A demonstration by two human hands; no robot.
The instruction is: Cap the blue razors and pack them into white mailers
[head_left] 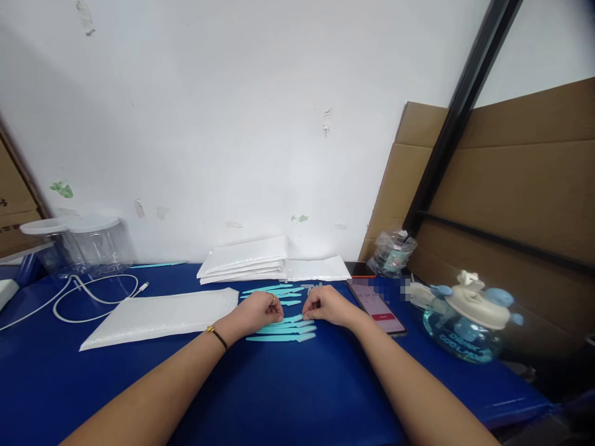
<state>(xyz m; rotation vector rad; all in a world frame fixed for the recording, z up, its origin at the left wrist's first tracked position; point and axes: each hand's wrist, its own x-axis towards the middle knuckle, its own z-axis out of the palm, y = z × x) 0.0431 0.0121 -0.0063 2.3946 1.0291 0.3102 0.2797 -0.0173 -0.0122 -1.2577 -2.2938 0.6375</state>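
Slim turquoise eyebrow razors (281, 339) with pale caps lie side by side on the blue table in front of me. My left hand (263, 311) is closed in a pinch at the handle side of one razor (294, 318), covering much of it. At the capped end of that same razor, my right hand (322, 305) has its thumb and fingers pinched together. Several more razors (274, 290) rest just beyond my hands. A small pale piece (311, 286) lies past my right fingers, its kind unclear.
On the left lie a white padded mailer (162, 316), a white cable (97, 302) and clear jars (100, 248). Stacked mailers (246, 259) sit by the wall. To the right are a phone (379, 306), a wrapped cup (394, 253) and a water bottle (469, 322).
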